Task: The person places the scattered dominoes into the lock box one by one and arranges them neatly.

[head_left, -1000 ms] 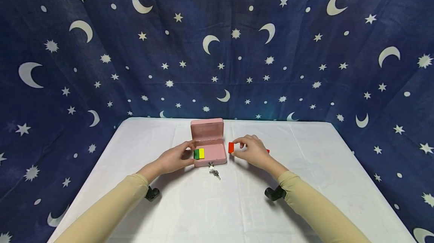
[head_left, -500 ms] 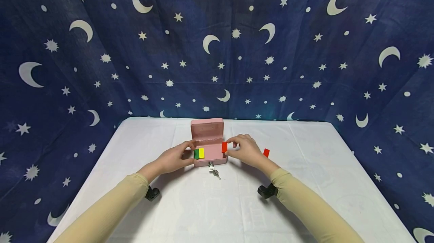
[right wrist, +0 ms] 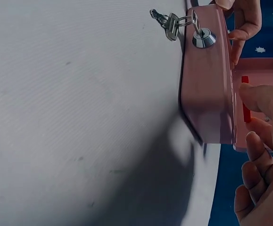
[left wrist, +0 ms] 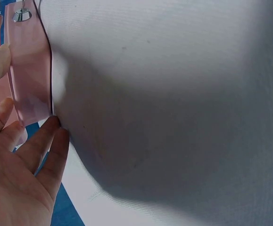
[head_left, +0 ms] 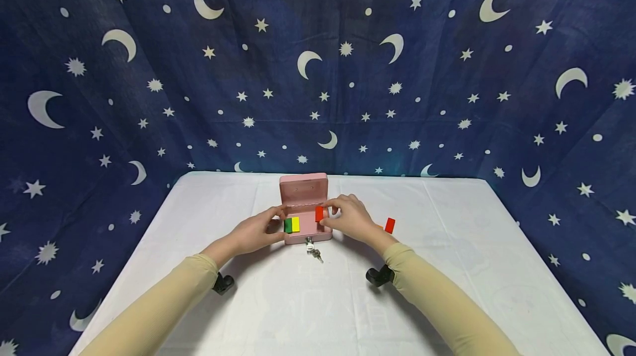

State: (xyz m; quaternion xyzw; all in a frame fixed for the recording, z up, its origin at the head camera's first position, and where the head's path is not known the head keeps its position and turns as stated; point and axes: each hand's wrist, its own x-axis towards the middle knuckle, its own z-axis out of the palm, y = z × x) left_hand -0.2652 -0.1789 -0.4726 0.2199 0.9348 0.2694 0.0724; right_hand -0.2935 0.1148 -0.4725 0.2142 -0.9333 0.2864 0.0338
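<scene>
A pink metal cash box stands on the table with its lid raised. Inside, against its left end, a green block and a yellow block lie side by side. My left hand holds the box at its left end, thumb near the front corner and fingers toward the back. Between thumb and fingertips my right hand pinches a red block over the right part of the box. The right wrist view shows this red block edge-on, held near the rim.
Keys hang from the lock on the box's front. Right of the right wrist, another red block lies on the white-covered table; an orange piece peeks out beside it, mostly hidden. A starry blue cloth hangs behind.
My right hand has carried the red block leftward, from beside the box to over its inside. The second red block and the orange piece have come into sight. My left hand has stayed put.
</scene>
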